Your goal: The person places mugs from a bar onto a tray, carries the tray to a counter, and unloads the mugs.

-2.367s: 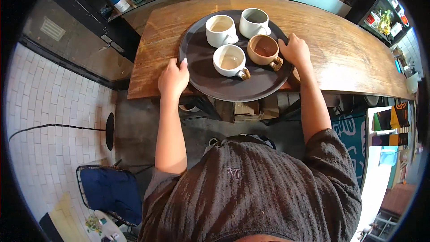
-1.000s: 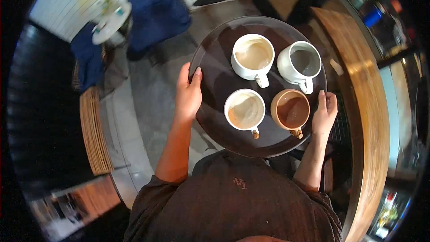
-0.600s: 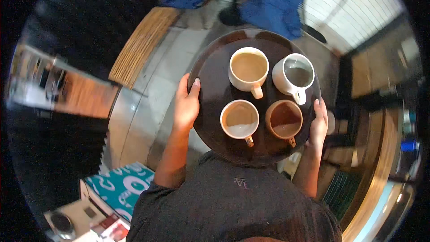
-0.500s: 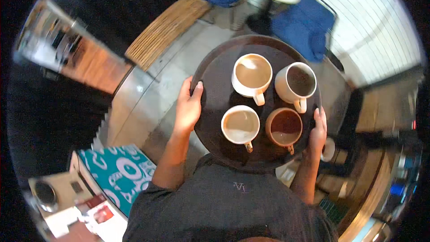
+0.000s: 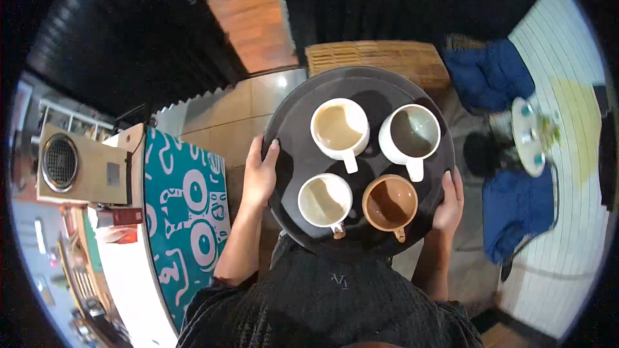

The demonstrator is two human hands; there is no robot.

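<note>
In the head view, the round dark tray (image 5: 291, 167) is held up before the person's torso. The left hand (image 5: 259, 179) is partly closed on the tray's left rim, thumb on top; the right hand (image 5: 449, 205) clasps its right rim likewise, most fingers hidden underneath. On the tray's far half stand a white mug (image 5: 340, 132) at left and a grey-white mug (image 5: 410, 136) at right; on its near half, a cream mug (image 5: 324, 201) at left and a brown mug (image 5: 390, 203) at right. All are upright, handles toward the person. Left of the tray is a teal-fronted counter (image 5: 184, 212); beyond it, a slatted wooden seat (image 5: 374, 58).
</note>
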